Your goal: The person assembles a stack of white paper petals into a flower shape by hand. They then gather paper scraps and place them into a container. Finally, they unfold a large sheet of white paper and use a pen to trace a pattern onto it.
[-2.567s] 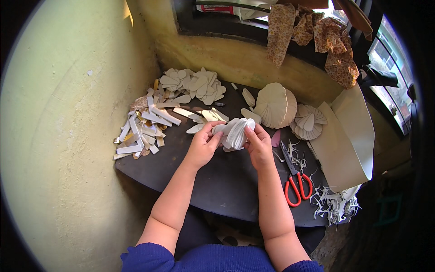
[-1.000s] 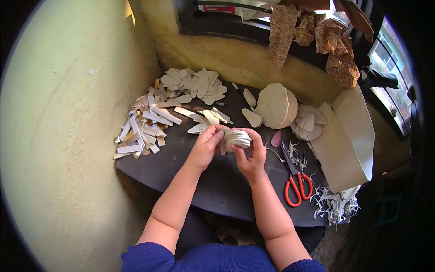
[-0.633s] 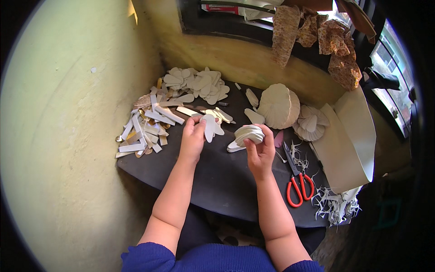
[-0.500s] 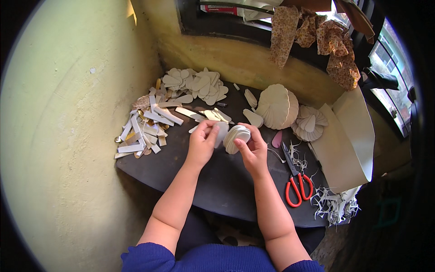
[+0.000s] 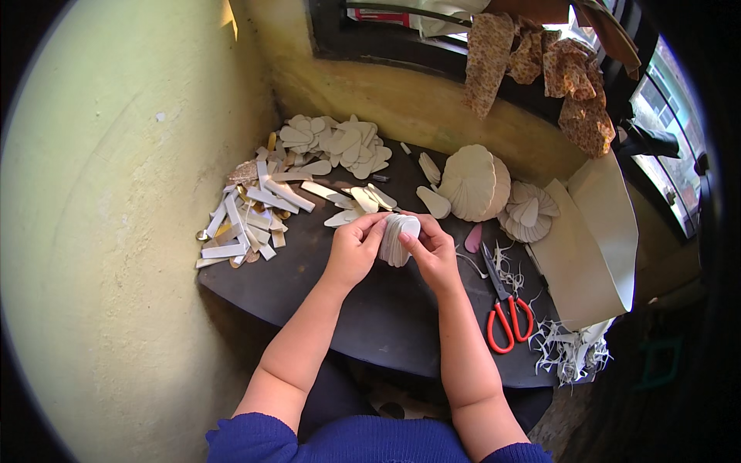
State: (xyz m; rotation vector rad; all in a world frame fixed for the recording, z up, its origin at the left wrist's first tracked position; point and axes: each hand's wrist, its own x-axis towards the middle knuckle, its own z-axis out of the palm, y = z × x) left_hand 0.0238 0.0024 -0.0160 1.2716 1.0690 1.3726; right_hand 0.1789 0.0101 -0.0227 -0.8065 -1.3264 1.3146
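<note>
A stack of cream, petal-shaped paper cutouts (image 5: 400, 238) stands on edge above the dark table (image 5: 340, 301). My left hand (image 5: 353, 248) grips its left side and my right hand (image 5: 429, 251) grips its right side, thumbs on top. Loose cutouts (image 5: 359, 202) lie just beyond my hands.
White paper strips (image 5: 247, 220) are scattered at the table's left end, more petal cutouts (image 5: 333, 143) heaped at the back. A round cutout stack (image 5: 475, 183) and a fan of petals (image 5: 529, 212) sit right of centre. Red-handled scissors (image 5: 505, 312), paper trimmings (image 5: 573, 351) and a large folded sheet (image 5: 590, 235) lie right.
My left hand reached out to the loose cutouts, took one, and came back. Both hands now close on the stack again, held slightly nearer me.
</note>
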